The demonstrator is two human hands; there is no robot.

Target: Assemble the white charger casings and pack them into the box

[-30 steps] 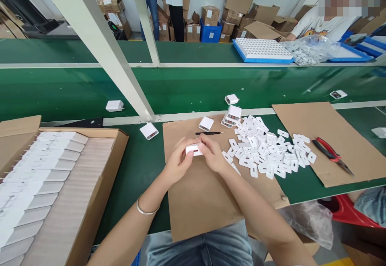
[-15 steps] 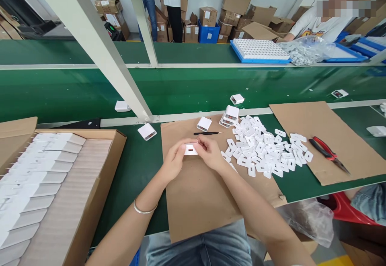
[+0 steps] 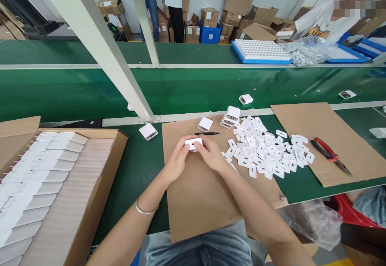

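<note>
Both my hands meet over a brown cardboard sheet (image 3: 205,205) and grip one small white plastic housing (image 3: 193,143) between thumbs and fingers. Its end face shows a narrow dark slot. My left hand (image 3: 177,158) holds the left side, with the thumb at its edge. On the right side, my right hand (image 3: 211,152) presses with its thumb. Just beyond the fingers lie black tweezers (image 3: 208,133) and a white housing (image 3: 205,124). A small stack of housings (image 3: 231,115) stands farther back. A heap of slotted white plates (image 3: 262,147) spreads to the right.
At left, an open carton (image 3: 104,177) holds rows of white pieces. Red-handled pliers (image 3: 328,153) lie on another cardboard sheet (image 3: 301,129). A slanted post (image 3: 99,49) rises at the bench's back edge. Behind runs a green conveyor belt (image 3: 193,89) carrying housings. Across it is a co-worker (image 3: 319,21).
The housing in my hands has tilted, and its slot, red before, now looks dark. Housings on the belt have shifted right. The co-worker across the belt has moved right, an arm now raised.
</note>
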